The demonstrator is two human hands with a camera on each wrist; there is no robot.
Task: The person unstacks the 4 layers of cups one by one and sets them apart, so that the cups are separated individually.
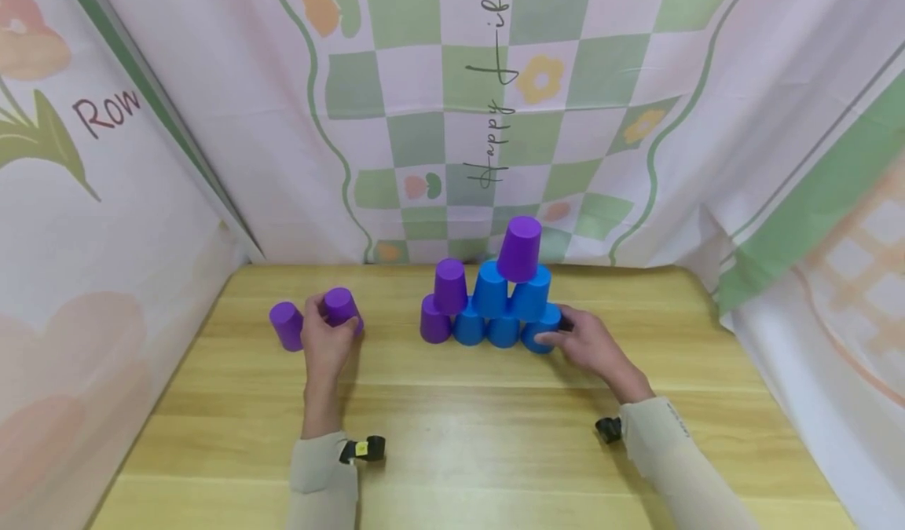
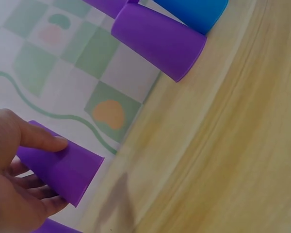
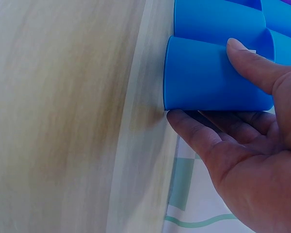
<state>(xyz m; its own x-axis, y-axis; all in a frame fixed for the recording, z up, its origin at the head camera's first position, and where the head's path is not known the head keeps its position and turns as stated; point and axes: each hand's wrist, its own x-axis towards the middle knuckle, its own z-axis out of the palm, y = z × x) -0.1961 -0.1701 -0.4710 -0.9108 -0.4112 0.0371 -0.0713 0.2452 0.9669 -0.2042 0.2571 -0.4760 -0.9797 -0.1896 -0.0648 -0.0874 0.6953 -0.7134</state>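
My left hand [image 1: 327, 343] grips an upside-down purple cup [image 1: 342, 306], thumb on one side and fingers round the other. In the left wrist view this purple cup [image 2: 63, 167] appears raised a little off the table. Another purple cup [image 1: 286, 326] stands just left of that hand. To the right rises a stack of upside-down purple and blue cups, with a purple cup [image 1: 519, 249] on top. My right hand [image 1: 583, 344] holds the bottom row's rightmost blue cup [image 3: 208, 75] between thumb and fingers.
The stack's left end has a purple cup [image 1: 434, 319] below and a second purple cup [image 1: 450, 286] above it. All stands on a wooden table [image 1: 452, 451]. A patterned curtain [image 1: 410, 137] hangs close behind, with more cloth at both sides.
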